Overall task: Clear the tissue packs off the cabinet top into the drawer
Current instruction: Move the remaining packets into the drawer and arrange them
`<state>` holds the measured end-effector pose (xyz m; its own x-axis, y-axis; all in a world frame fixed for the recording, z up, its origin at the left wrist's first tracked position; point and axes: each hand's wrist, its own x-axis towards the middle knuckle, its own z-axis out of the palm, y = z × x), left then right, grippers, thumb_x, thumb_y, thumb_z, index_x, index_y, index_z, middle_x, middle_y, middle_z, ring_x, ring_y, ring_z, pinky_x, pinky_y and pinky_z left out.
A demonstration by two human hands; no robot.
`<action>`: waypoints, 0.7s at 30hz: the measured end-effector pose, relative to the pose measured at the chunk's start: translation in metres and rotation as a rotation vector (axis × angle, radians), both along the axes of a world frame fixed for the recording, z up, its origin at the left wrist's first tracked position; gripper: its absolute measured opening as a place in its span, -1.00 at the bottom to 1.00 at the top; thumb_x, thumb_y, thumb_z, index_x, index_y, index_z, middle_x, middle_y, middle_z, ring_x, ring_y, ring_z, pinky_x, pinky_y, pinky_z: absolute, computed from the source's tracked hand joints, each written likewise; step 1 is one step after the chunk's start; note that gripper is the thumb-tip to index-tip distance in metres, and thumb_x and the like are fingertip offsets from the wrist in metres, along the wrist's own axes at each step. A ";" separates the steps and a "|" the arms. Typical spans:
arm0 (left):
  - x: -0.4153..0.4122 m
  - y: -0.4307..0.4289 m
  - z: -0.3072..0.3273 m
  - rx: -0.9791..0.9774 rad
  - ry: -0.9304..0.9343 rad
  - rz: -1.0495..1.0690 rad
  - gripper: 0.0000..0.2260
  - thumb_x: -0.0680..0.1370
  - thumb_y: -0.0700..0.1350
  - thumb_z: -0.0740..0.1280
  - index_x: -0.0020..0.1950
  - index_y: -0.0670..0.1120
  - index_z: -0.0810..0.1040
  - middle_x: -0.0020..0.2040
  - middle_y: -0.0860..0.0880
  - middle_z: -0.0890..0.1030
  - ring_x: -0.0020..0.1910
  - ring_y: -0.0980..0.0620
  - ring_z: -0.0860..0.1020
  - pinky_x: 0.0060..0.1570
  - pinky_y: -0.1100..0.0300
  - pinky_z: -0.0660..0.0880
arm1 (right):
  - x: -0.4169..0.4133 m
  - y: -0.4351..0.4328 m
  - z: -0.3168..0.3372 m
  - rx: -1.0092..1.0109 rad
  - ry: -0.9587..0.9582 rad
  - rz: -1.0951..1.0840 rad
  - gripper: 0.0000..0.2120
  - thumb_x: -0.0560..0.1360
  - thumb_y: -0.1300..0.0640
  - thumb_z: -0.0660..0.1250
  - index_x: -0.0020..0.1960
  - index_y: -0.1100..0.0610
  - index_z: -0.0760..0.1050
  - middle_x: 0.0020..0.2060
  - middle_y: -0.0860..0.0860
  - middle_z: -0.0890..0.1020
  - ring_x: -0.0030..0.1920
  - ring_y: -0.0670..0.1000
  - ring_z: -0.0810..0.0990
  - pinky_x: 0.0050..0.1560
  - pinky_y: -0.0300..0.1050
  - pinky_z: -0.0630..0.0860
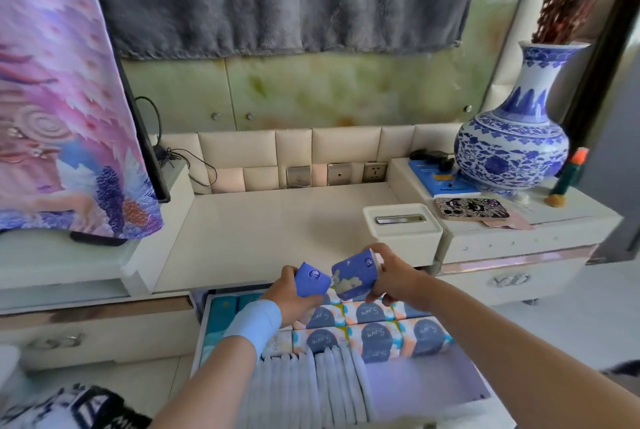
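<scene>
Drawer [426, 383] gapes at six o'clock; over it, left hand [289, 292] grips left pack [311, 279] and right hand [393, 273] grips right pack [353, 276], seemingly poised for stowing.

Left pack [311, 280], blue with a round white seal, and right pack [353, 276], blue with a pale cloud print. Both are tilted and held almost touching above the far edge of the open drawer [433, 383]. Patterned packs [375, 337] lie in rows inside.

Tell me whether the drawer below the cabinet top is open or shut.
Open. The drawer is pulled out, its inside exposed: rows of tissue packs lie in it, seen from above.
</scene>
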<state>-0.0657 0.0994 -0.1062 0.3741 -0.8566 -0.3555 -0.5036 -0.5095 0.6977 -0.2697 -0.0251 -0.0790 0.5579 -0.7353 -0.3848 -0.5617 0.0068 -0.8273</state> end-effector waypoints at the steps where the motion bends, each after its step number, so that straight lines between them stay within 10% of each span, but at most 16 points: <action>1: -0.008 0.002 -0.002 -0.008 0.036 0.021 -0.50 0.45 0.08 0.44 0.24 -0.03 0.27 -0.02 0.01 0.52 -0.11 -0.05 0.52 -0.14 0.14 0.44 | -0.011 0.003 -0.002 0.100 -0.062 -0.065 -0.33 0.40 0.53 0.22 0.37 0.01 0.21 -0.07 0.28 0.58 -0.32 0.13 0.64 -0.46 -0.15 0.36; 6: -0.043 0.012 -0.012 -0.092 0.198 0.037 -0.50 0.54 -0.08 0.35 0.41 0.00 0.21 0.02 -0.02 0.53 -0.12 -0.04 0.52 -0.02 0.11 0.51 | -0.052 0.030 -0.014 0.293 -0.050 -0.184 -0.37 0.39 0.47 0.25 0.32 0.00 0.20 -0.25 0.24 0.56 -0.34 0.15 0.58 -0.44 -0.16 0.27; 14: -0.066 0.017 -0.015 -0.065 0.272 -0.010 -0.32 0.44 -0.21 0.46 0.43 0.22 0.26 0.26 -0.04 0.46 -0.03 -0.09 0.56 -0.42 0.22 0.52 | -0.089 0.052 -0.044 -0.501 0.629 0.248 -0.51 0.43 0.25 0.22 0.27 -0.15 0.33 0.12 0.07 0.57 0.04 0.18 0.58 -0.03 -0.05 0.51; 21: -0.061 0.012 -0.032 -0.050 0.226 0.014 -0.51 0.24 0.03 0.51 0.12 0.18 0.47 0.14 -0.02 0.57 0.06 -0.10 0.61 -0.12 -0.02 0.64 | -0.068 0.059 -0.083 -0.806 0.729 0.520 -0.54 0.46 0.21 0.38 0.30 -0.08 0.40 0.27 0.04 0.39 0.30 0.12 0.37 0.18 0.05 0.41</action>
